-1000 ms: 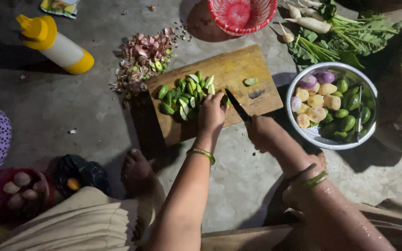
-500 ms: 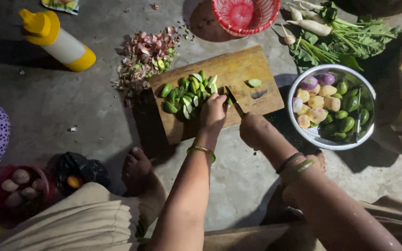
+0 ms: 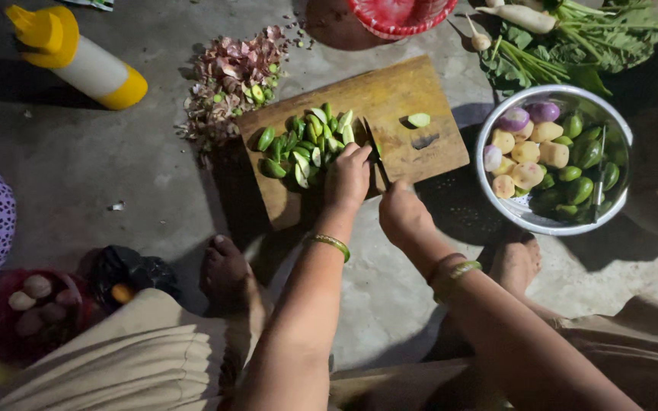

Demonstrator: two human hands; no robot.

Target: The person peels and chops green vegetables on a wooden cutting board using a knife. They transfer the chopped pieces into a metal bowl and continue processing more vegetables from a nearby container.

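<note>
A wooden cutting board (image 3: 390, 99) lies on the concrete floor with a pile of cut green vegetable pieces (image 3: 302, 144) on its left half. My left hand (image 3: 348, 176) presses down on a green piece at the pile's right edge. My right hand (image 3: 403, 213) grips a dark knife (image 3: 375, 152), whose blade points up the board right beside my left fingers. One loose green slice (image 3: 419, 119) rests apart on the board's right side.
A metal bowl (image 3: 489, 205) of purple, yellow and green vegetables sits right of the board. Peelings (image 3: 230, 80) are heaped at its upper left. A yellow-capped bottle (image 3: 78, 57), red basket (image 3: 397, 15), leafy greens with white radishes (image 3: 565, 42) and my bare feet (image 3: 226, 274) surround it.
My right hand with the knife has moved left toward my left hand, so the blade now sits against the piece held there. The view has shifted slightly.
</note>
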